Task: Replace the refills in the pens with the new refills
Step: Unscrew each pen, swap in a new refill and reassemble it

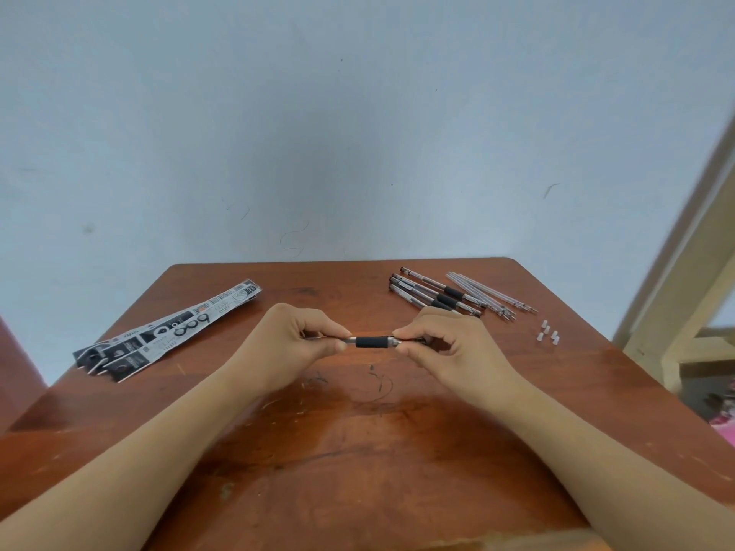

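**Head view: pen held crosswise between both hands, over the worktop**

Head view, sole camera. One pen (372, 341) was held just above the middle of the worktop (358, 451). Its long axis ran left to right across the view, roughly parallel to the near edge. Only the black grip sleeve and a short metal cone at its right end were exposed between the hands.

The left hand (290, 336) was clamped on the barrel end, with the fingers curled over it and the thumb beneath. The right hand (445, 344) pinched the tip end just beyond the cone, between thumb and forefinger. The two hands were equally near the pen, one at each end, and neither was free.

Judgement: the coming move turns on that shared axis, either a twist or a straight pull along the pen's length. Whether the halves were being parted or joined could not be determined, nor which refill sat inside.

Elsewhere on the worktop:
- Further pens (433, 296) lay in a row at the far right.
- Loose refills (489, 296) lay just beside them.
- Small white caps (548, 332) lay nearer the right edge.
- Printed refill packets (167, 332) lay fanned at the far left, well apart from both hands.
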Action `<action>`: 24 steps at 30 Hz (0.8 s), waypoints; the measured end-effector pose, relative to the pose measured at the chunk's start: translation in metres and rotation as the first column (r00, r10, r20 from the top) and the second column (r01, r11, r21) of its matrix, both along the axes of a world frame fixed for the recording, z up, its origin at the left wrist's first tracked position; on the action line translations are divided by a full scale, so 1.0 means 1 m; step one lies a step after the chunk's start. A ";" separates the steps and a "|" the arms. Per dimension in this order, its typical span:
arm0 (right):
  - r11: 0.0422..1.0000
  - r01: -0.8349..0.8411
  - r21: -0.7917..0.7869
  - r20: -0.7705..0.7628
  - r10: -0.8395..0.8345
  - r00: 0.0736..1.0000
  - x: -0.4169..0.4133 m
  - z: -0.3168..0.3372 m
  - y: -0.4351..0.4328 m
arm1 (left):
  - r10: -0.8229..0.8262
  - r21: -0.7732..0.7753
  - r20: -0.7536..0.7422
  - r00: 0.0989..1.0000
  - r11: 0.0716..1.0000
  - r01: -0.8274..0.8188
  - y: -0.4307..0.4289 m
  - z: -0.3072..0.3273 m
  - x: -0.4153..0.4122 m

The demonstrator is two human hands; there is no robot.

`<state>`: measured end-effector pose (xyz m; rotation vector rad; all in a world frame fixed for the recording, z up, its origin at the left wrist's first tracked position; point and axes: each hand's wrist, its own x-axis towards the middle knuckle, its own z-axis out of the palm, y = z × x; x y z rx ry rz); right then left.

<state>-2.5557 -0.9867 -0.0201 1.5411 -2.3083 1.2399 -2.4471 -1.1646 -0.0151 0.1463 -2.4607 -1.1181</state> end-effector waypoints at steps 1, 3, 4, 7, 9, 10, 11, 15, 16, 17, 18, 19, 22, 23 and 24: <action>1.000 0.007 -0.002 0.006 -0.007 1.000 0.000 0.000 -0.001 | 0.004 0.003 -0.003 1.000 1.000 -0.004 0.000 0.000 0.000; 1.000 0.019 -0.005 0.004 -0.019 1.000 0.001 0.000 -0.003 | 0.016 0.006 -0.005 1.000 1.000 -0.016 -0.001 -0.001 -0.002; 1.000 0.026 -0.003 0.001 -0.026 1.000 0.001 0.000 -0.003 | 0.024 0.008 -0.008 1.000 1.000 -0.024 -0.002 -0.002 -0.002; 1.000 0.025 0.002 -0.013 -0.025 1.000 0.003 -0.001 -0.005 | 0.038 0.012 -0.008 0.999 0.999 -0.038 -0.003 -0.004 -0.002; 0.999 0.031 0.021 -0.026 -0.031 0.999 0.003 -0.001 -0.004 | 0.045 0.010 -0.003 0.999 0.999 -0.045 -0.003 -0.005 -0.003; 0.999 0.040 0.034 -0.034 -0.039 0.999 0.003 -0.001 -0.005 | 0.051 0.010 -0.002 0.999 0.999 -0.051 -0.003 -0.006 -0.003; 0.998 0.044 0.049 -0.042 -0.042 0.998 0.003 0.000 -0.005 | 0.057 0.005 -0.003 0.998 0.998 -0.057 -0.003 -0.006 -0.003; 0.971 0.038 0.235 -0.141 -0.005 0.990 0.006 0.001 -0.006 | 0.044 -0.090 0.001 0.999 0.995 -0.044 0.002 -0.007 -0.005; 0.962 0.048 0.269 -0.169 -0.002 0.986 0.007 0.001 -0.008 | 0.038 -0.133 -0.005 0.999 0.990 -0.039 0.004 -0.007 -0.005; 0.960 0.070 0.272 -0.191 -0.018 0.981 0.007 0.001 -0.008 | 0.039 -0.184 -0.026 0.999 0.982 -0.043 0.005 -0.007 -0.006; 0.959 0.110 0.260 -0.207 -0.056 0.977 0.006 0.002 -0.009 | 0.053 -0.241 -0.061 0.997 0.968 -0.066 0.006 -0.007 -0.007; 0.957 0.166 0.238 -0.217 -0.115 0.970 0.003 0.002 -0.008 | 0.080 -0.289 -0.107 0.991 0.951 -0.108 0.005 -0.008 -0.009; 0.909 0.360 0.209 -0.231 -0.312 0.922 -0.008 0.003 -0.005 | 0.201 -0.324 -0.156 0.967 0.914 -0.243 -0.001 -0.008 -0.010; 0.885 0.414 0.212 -0.243 -0.363 0.900 -0.012 0.002 -0.004 | 0.232 -0.336 -0.136 0.963 0.904 -0.266 -0.003 -0.010 -0.011; 0.858 0.458 0.234 -0.260 -0.399 0.879 -0.015 0.001 -0.003 | 0.261 -0.371 -0.084 0.962 0.887 -0.274 -0.005 -0.011 -0.011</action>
